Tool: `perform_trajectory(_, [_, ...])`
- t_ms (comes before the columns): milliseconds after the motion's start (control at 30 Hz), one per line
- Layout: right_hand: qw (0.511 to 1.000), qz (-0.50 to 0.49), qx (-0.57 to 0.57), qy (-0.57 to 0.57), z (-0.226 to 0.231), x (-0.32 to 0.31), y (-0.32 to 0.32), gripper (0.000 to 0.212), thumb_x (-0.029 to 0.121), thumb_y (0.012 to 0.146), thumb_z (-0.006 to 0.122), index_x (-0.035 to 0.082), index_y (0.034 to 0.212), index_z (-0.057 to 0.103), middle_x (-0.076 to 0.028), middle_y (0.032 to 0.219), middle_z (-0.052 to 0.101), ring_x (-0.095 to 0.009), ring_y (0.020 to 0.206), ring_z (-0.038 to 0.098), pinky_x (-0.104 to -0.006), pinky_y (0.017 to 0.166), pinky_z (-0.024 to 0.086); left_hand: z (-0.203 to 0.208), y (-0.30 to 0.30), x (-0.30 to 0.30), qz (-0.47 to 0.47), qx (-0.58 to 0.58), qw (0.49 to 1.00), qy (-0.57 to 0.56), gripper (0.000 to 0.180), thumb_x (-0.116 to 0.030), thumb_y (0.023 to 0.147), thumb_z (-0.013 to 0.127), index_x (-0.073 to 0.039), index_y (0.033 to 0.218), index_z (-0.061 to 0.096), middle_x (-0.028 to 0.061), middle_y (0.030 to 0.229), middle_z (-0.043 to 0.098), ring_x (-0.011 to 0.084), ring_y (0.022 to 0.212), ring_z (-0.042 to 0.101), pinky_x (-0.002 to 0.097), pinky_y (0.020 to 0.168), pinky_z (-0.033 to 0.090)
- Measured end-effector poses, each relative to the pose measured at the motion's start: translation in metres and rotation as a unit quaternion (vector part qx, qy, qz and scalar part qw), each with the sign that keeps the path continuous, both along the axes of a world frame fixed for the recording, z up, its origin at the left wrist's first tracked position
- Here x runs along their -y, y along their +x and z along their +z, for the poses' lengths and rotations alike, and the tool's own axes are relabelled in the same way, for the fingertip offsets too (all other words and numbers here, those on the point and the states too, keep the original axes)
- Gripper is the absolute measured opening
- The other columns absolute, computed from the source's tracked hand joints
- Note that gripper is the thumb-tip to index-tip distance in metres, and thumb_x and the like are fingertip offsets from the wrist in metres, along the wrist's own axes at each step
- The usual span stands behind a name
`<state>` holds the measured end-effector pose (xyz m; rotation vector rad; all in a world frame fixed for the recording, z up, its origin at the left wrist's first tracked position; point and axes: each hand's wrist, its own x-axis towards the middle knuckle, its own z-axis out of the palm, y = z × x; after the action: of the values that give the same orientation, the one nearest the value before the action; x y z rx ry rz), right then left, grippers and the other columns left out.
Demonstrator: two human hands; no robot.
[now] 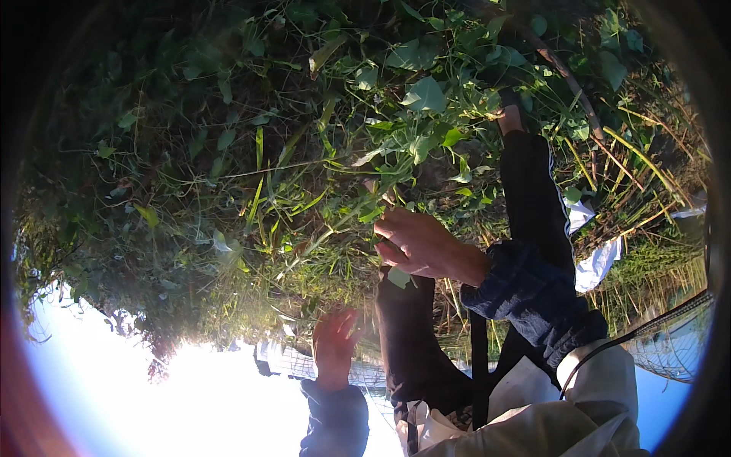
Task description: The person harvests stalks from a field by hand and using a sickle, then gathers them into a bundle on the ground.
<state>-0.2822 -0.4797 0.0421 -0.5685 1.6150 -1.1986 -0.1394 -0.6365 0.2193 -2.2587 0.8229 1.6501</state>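
Note:
My right hand [428,245] reaches in over a tangle of leafy green vines [422,145]. Its fingers are closed together at the tip of a vine stem with thin green shoots. Just below them a pale green leaf [398,278] hangs by the palm. My left hand [333,344] is lower and to the left, raised against the bright sky. Its fingers are apart, and nothing shows in them. Both wrists come out of dark blue sleeves.
My legs in dark trousers [537,198] stand among the plants. Pale cloth [533,426] hangs at my waist. A brown branch [567,76] slants at the upper right, above dry stalks [640,156] and white scraps [599,264]. Glare washes out the lower left.

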Motion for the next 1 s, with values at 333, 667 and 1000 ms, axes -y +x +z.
perform_trajectory(333, [0.997,0.067,0.002,-0.024,0.017,-0.003,-0.013,0.025,0.019,0.082,0.061,0.003,0.101,0.054,-0.01,0.087,0.054,-0.026,0.087,0.057,-0.0362,0.074,0.05,-0.158,-0.089,0.029,-0.732,-0.19,0.64,-0.139,0.014,-0.01,0.093,0.048,-0.001,0.101,0.056,0.0121,0.088,0.058,0.0183,0.081,0.057,0.0314,0.072,0.045])
perform_trajectory(667, [0.929,-0.25,0.254,-0.098,-0.028,0.014,0.092,0.026,0.021,0.085,0.06,0.008,0.106,0.054,-0.01,0.097,0.056,-0.022,0.087,0.055,-0.038,0.083,0.045,-0.182,-0.132,0.016,-0.38,-0.131,0.869,0.288,0.031,-0.01,0.092,0.053,-0.005,0.122,0.045,0.0043,0.082,0.057,0.0116,0.058,0.054,0.0267,0.052,0.045])
perform_trajectory(1000, [0.979,0.188,0.039,-0.068,-0.004,0.014,0.042,0.019,0.015,0.084,0.05,0.006,0.1,0.054,-0.004,0.093,0.054,-0.014,0.093,0.05,-0.0296,0.082,0.04,-0.182,-0.165,0.001,-0.057,-0.081,0.89,0.445,0.033,-0.036,0.097,0.038,-0.009,0.114,0.047,0.0267,0.112,0.059,0.0232,0.068,0.063,0.0337,0.055,0.054])
